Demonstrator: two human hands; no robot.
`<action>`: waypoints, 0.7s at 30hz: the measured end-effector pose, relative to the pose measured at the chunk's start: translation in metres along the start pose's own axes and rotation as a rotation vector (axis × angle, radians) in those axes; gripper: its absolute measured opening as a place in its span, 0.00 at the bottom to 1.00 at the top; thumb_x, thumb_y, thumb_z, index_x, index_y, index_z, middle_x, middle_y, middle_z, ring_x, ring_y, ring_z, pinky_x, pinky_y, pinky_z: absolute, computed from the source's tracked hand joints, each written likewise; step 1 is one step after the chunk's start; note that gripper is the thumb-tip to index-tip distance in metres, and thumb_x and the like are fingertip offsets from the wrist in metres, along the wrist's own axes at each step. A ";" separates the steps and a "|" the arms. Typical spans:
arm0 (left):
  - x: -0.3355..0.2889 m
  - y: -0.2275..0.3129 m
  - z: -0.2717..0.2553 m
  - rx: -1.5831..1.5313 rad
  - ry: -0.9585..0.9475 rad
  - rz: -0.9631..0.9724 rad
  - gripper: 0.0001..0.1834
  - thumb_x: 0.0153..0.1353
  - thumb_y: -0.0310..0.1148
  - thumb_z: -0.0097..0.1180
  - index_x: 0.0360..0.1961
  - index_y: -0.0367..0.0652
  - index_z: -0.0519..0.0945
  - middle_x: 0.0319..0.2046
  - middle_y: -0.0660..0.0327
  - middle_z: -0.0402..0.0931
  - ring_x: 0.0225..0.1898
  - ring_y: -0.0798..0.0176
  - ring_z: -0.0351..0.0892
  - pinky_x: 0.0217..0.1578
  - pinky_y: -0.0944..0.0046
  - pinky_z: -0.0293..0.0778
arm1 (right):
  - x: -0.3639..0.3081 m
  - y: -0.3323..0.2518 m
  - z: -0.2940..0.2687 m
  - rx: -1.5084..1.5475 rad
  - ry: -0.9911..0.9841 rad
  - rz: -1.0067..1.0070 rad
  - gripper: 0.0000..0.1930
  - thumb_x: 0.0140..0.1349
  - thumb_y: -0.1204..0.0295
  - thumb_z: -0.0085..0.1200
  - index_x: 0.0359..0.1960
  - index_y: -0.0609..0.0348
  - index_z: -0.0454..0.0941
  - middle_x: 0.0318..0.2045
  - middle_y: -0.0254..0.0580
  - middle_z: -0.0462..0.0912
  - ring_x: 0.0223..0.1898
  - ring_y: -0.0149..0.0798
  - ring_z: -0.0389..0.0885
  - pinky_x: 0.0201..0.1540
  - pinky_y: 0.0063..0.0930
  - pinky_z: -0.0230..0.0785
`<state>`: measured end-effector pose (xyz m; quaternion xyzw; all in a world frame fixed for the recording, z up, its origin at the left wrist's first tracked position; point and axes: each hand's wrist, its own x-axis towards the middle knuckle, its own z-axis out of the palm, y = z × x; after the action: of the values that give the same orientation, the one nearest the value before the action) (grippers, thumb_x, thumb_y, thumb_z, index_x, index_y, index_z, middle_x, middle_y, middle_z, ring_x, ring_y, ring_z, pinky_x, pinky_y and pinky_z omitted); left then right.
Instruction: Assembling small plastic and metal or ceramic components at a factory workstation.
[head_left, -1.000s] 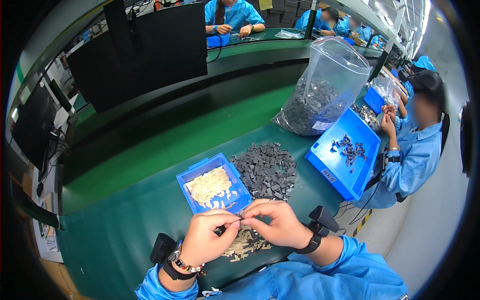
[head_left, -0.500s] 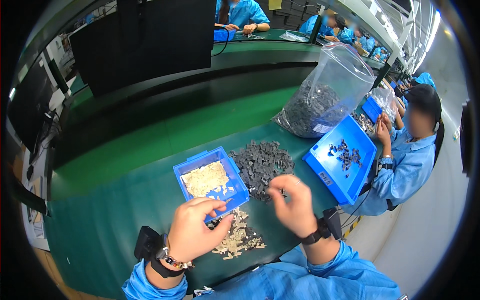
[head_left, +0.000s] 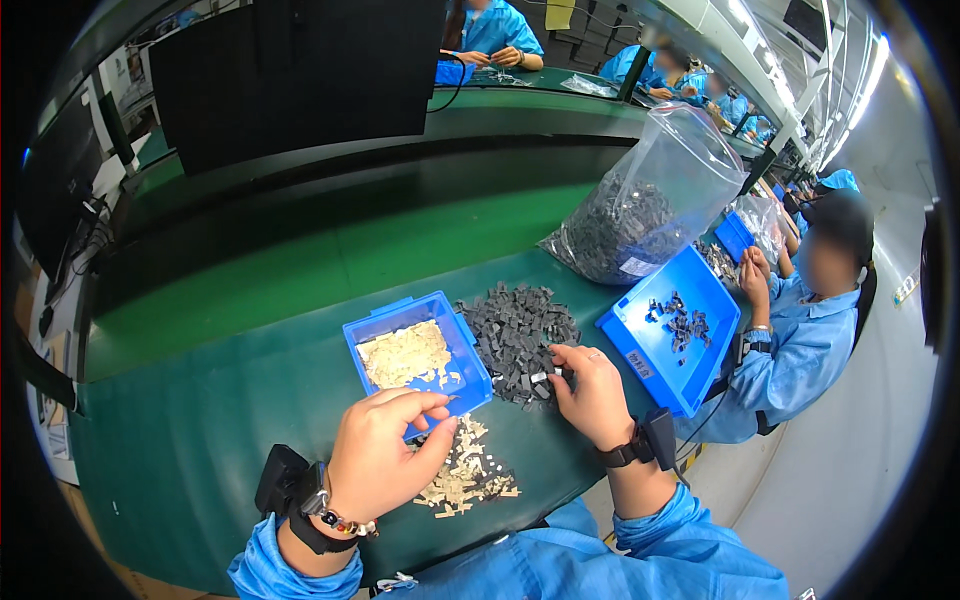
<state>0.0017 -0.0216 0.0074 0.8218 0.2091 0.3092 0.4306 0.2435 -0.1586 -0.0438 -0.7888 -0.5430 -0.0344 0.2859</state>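
A green worktop (head_left: 220, 450) carries everything; at its far right stands a large clear plastic bag (head_left: 628, 225) filled with small dark pieces. Just beside the bag sits a big blue tray (head_left: 690, 378) with a few dark parts, and nearer the left is a smaller blue bin (head_left: 463, 352) of pale flakes. Against the bin's right side lies the heap of dark-gray rectangular pieces (head_left: 515, 335).

The right hand (head_left: 597, 398) has its thumb and forefinger set slightly apart at the heap's near right edge, among the pieces; whether one is pinched is hard to tell. Its wrist is low, forearm rising from below. The left hand (head_left: 385, 450) keeps a narrow gap between thumb and curled fingers, reaching in from the lower left over the bin's near edge. Half a second ago the right hand was blurred beside the heap; a second ago both hands' fingertips met. Beige scraps (head_left: 465, 475) lie below the bin.
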 end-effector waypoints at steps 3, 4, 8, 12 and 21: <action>0.000 -0.002 0.002 0.007 0.014 0.022 0.09 0.53 0.23 0.63 0.35 0.31 0.83 0.27 0.56 0.83 0.27 0.65 0.81 0.31 0.68 0.76 | 0.001 0.001 0.001 0.023 0.013 0.042 0.19 0.48 0.81 0.62 0.45 0.60 0.80 0.35 0.42 0.84 0.39 0.48 0.80 0.43 0.37 0.73; 0.000 -0.002 0.001 0.011 0.016 0.024 0.09 0.53 0.23 0.63 0.35 0.31 0.83 0.27 0.56 0.83 0.27 0.65 0.81 0.31 0.68 0.76 | 0.001 0.002 0.002 0.026 0.016 0.039 0.19 0.48 0.81 0.62 0.45 0.60 0.80 0.35 0.42 0.84 0.39 0.48 0.80 0.43 0.37 0.73; 0.001 -0.002 -0.001 -0.002 0.021 -0.009 0.08 0.54 0.24 0.63 0.35 0.31 0.83 0.27 0.56 0.83 0.28 0.65 0.82 0.31 0.68 0.76 | 0.001 0.008 0.004 0.123 0.096 0.079 0.18 0.47 0.83 0.62 0.43 0.61 0.81 0.34 0.41 0.86 0.38 0.44 0.82 0.38 0.34 0.75; 0.001 -0.004 -0.001 -0.037 0.021 -0.010 0.07 0.54 0.23 0.62 0.35 0.32 0.83 0.28 0.55 0.83 0.28 0.62 0.82 0.31 0.66 0.77 | 0.000 0.005 0.003 0.267 0.125 0.173 0.20 0.49 0.85 0.62 0.46 0.63 0.79 0.35 0.43 0.85 0.36 0.39 0.85 0.42 0.27 0.75; 0.006 0.001 0.011 0.106 0.064 0.350 0.12 0.49 0.19 0.66 0.37 0.37 0.84 0.31 0.55 0.82 0.31 0.53 0.83 0.33 0.60 0.78 | 0.004 -0.075 -0.015 1.320 -0.321 0.251 0.21 0.58 0.87 0.57 0.54 0.68 0.70 0.43 0.43 0.80 0.44 0.31 0.80 0.52 0.26 0.75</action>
<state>0.0134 -0.0248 0.0055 0.8569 0.0925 0.3941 0.3191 0.1836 -0.1441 0.0015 -0.5020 -0.3906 0.4538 0.6240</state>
